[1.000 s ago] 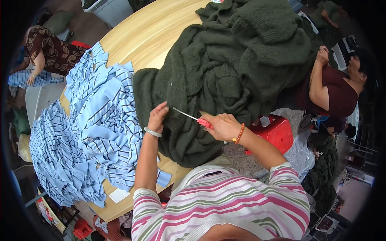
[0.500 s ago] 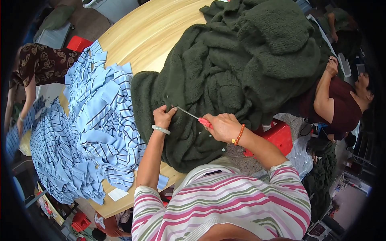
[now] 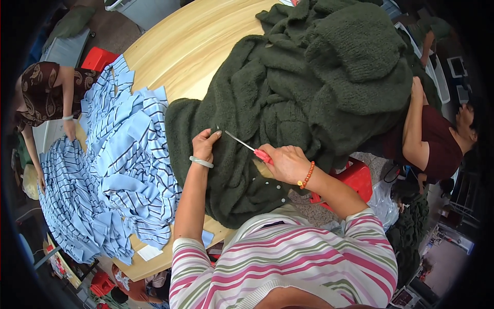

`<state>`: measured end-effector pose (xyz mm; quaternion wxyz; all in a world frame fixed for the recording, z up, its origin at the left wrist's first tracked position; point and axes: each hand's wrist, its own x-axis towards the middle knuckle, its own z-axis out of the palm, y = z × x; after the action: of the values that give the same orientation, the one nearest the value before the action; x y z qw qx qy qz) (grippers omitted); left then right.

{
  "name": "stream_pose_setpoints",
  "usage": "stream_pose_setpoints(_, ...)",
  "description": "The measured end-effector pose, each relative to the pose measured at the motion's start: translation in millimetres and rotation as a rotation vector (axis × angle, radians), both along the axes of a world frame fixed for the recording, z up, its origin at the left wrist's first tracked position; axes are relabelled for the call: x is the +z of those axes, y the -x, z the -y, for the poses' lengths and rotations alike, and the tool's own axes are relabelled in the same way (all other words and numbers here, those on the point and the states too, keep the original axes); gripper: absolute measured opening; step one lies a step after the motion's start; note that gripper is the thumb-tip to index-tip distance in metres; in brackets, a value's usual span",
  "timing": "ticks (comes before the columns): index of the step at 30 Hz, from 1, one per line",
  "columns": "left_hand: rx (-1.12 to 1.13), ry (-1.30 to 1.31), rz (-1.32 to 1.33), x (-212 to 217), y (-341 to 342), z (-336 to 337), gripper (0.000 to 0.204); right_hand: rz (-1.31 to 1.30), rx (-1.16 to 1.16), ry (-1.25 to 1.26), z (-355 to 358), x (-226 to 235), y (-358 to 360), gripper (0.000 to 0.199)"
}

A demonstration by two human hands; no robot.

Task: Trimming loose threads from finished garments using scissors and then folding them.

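Fingers [image 3: 210, 138] of the left hand [image 3: 206, 147] are curled and pressed into the dark green knit garment [image 3: 288, 103], pinching a bit of it right by a small pale button [image 3: 218, 129]. Right hand [image 3: 288, 164] is closed tight around the red handle of a small pair of scissors [image 3: 247, 146], so that's a proper grip. Metal blades stick out from the fist toward the left fingertips, tip just beside them, close to the fabric. Long axis of the scissors runs from the right fist up and over to the left, slightly tilted.

Out past the fingers, the green garment is heaped on the round wooden table [image 3: 190, 46], and a pile of blue striped fabric pieces [image 3: 113, 170] sits well off to the left of the left hand.

Compared with a second ago, the left hand has slid further onto the knit and the scissor tip sits closer to its fingertips.
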<state>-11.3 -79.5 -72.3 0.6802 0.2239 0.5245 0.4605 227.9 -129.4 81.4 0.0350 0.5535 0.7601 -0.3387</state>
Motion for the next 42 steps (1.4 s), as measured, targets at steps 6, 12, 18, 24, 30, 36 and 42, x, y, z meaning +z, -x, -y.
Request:
stream_pose_setpoints(6, -0.006, -0.116, -0.203, -10, -14, 7, 0.018, 0.037, 0.015, -0.036, -6, -7, 2, 0.024)
stream_pose_setpoints(12, 0.043, -0.115, -0.101, 1, -12, 6, 0.009, 0.007, 0.012, -0.033, -5, -12, -1, 0.023)
stream_pose_setpoints(18, 0.036, -0.112, -0.077, 2, -9, 9, 0.011, -0.013, -0.002, -0.024, -5, -5, 3, 0.022)
stream_pose_setpoints(24, -0.025, -0.167, -0.111, -3, -10, 13, 0.013, -0.013, -0.009, -0.058, 0, -14, 6, 0.022)
stream_pose_setpoints(30, -0.006, -0.089, -0.003, 5, -5, 13, 0.018, -0.056, 0.079, 0.01, 15, -14, 7, 0.021)
stream_pose_setpoints(36, -0.084, 0.037, -0.032, -1, 17, 28, 0.015, -0.099, 0.19, 0.086, 44, -18, 5, 0.02)
stream_pose_setpoints(42, -0.332, -0.155, -0.372, -4, 19, 77, 0.01, -0.028, 0.103, 0.096, 44, -13, 2, 0.023)
